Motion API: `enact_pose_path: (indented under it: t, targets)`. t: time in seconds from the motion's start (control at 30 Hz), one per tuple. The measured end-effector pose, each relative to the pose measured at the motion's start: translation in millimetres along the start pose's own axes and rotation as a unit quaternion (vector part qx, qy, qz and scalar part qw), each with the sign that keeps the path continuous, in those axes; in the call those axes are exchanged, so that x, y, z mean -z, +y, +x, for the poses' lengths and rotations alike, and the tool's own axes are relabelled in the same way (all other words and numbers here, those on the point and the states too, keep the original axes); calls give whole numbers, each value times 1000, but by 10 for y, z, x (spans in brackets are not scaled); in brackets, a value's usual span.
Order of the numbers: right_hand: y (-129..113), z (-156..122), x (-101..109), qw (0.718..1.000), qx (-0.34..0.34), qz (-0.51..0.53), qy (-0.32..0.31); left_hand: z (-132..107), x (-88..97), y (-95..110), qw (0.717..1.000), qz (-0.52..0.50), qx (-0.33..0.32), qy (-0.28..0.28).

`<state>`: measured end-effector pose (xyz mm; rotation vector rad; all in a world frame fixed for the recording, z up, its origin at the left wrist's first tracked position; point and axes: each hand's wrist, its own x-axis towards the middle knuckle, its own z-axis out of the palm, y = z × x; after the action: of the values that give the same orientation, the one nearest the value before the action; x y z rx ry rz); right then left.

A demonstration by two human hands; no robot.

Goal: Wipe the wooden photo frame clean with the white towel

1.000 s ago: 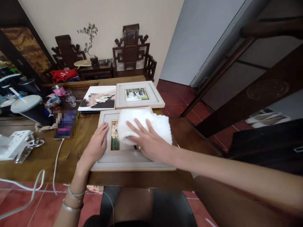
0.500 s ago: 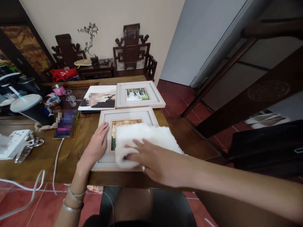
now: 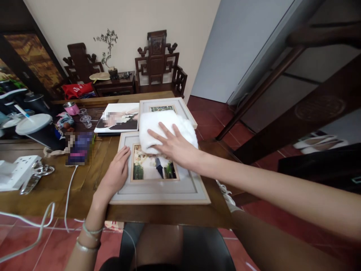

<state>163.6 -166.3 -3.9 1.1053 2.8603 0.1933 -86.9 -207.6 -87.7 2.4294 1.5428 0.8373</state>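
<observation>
A light wooden picture frame (image 3: 162, 201) lies flat on the table, glass side up, with a photo (image 3: 149, 165) inside a pale mat. On its left border rests my left hand (image 3: 117, 167), fingers flat and close together, not gripping it. My right hand (image 3: 177, 148) presses a folded white towel (image 3: 149, 120) down with spread fingers; the thumb is hidden. The towel covers the top of this frame and overlaps a second picture frame (image 3: 187, 111) behind it, hiding most of that one's photo.
A white photo panel (image 3: 129, 107) lies at the back left. Leftward are a phone (image 3: 81, 148) on a white cable, a lidded dark cup (image 3: 42, 131), a power strip (image 3: 19, 173), a clear hair claw (image 3: 35, 177) and small plastic cups (image 3: 86, 120). The table (image 3: 169, 214) ends close in front of me.
My right hand has pushed the white towel away from me, from the near frame's lower right up over its far edge, uncovering the photo. My left hand has stayed in place.
</observation>
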Motion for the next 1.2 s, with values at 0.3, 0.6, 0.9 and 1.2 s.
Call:
enact_pose_path:
  t: [0.3,0.6,0.9,1.2]
  targets:
    - [-408,-163,-8,990,-2,45,-131,9,3,14,1000,2,0,2]
    - [-780,-641,485,935,71,268,-221,4,17,15,1000,17,-1,-13]
    - [-136,146,-158,999,-14,32,-16,7,13,12,1000,10,-1,-9]
    - [-618,-83,-21,989,26,46,-142,18,4,16,1000,5,16,-21]
